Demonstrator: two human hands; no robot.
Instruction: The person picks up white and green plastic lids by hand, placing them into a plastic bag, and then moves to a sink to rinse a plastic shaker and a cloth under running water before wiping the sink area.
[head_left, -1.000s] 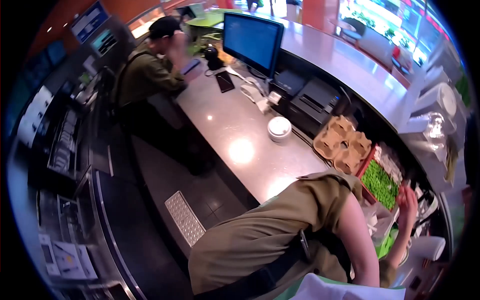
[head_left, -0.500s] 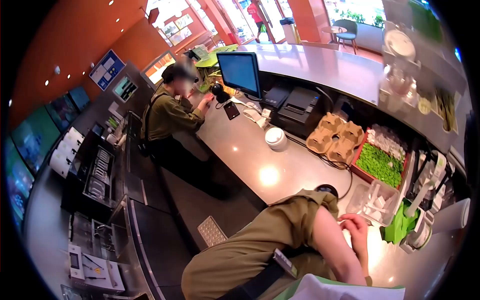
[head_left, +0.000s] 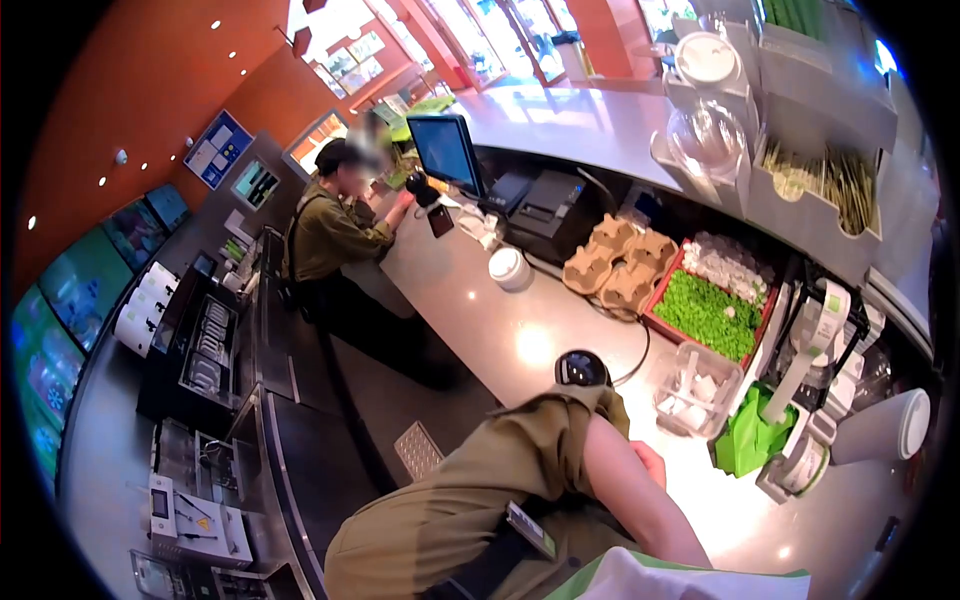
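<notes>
My left forearm (head_left: pixel 640 490) is bare below an olive sleeve (head_left: pixel 530 440) and reaches down towards the bottom edge; its hand is out of sight. Beyond that forearm shows a small part of my right hand (head_left: pixel 652 464), close over the counter. Its fingers are mostly hidden, so what it holds, if anything, does not show. A clear plastic box (head_left: pixel 698 388) with small white packets is nearest to it. A black rounded object (head_left: pixel 582 368) sits by my elbow. White material with a green edge (head_left: pixel 690 575) fills the bottom edge.
Along the counter are a lidded white cup (head_left: pixel 510 268), cardboard cup carriers (head_left: pixel 618 265), a red tray (head_left: pixel 655 318) of green and white pieces, a green pouch (head_left: pixel 750 435), a printer (head_left: pixel 545 208) and a monitor (head_left: pixel 445 155). A co-worker (head_left: pixel 335 230) stands at the far left.
The view has shifted right, so counter items appear further left. My right hand, with curled fingers showing before, is now mostly hidden behind my left forearm. The passer-by in red has left the view.
</notes>
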